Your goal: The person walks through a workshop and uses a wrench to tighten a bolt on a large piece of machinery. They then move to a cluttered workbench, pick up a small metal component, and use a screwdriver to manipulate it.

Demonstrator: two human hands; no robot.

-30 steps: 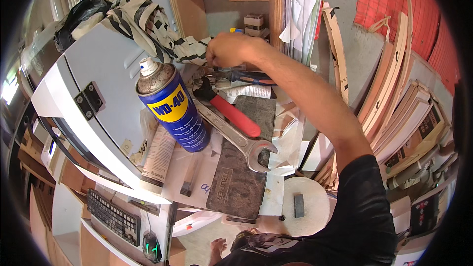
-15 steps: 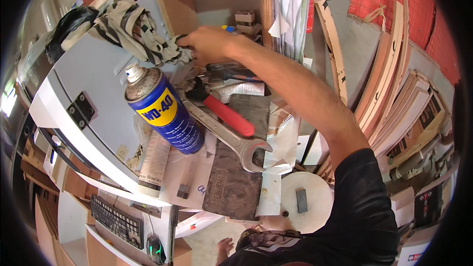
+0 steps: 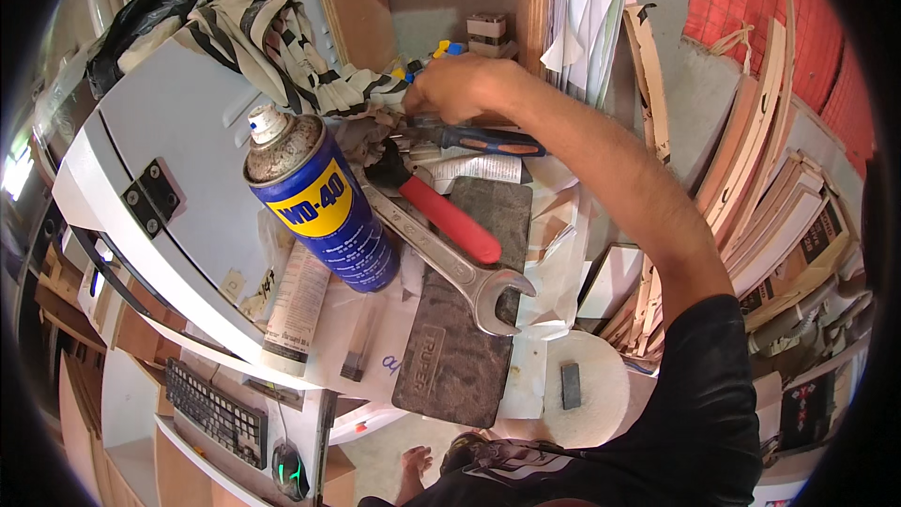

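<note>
My right hand (image 3: pixel 462 89) reaches across to the back of the cluttered bench, its fingers closed on the end of a white-and-black striped cloth (image 3: pixel 258 33). The cloth trails left from it over a pale grey panel (image 3: pixel 202 141). Below that hand lie a screwdriver (image 3: pixel 493 139) with a dark blue handle, a red-handled tool (image 3: pixel 450 218) and a large open-end wrench (image 3: pixel 427 249). A blue-and-yellow spray can (image 3: pixel 328 211) stands left of them. Low in the picture hangs my left hand (image 3: pixel 416 460), holding nothing, fingers loosely apart.
Under the wrench is a dark flat block (image 3: pixel 455 357). A pale tube (image 3: pixel 296 310) lies near the can. Lower left are a keyboard (image 3: pixel 216 411) and a mouse (image 3: pixel 289 471). Papers (image 3: pixel 580 23) stand by a wooden shelf (image 3: pixel 533 9); wood strips (image 3: pixel 741 141) lean at right.
My right hand has drawn the cloth's end to the right, stretching it out. More of the screwdriver handle shows. The whole view has shifted slightly.
</note>
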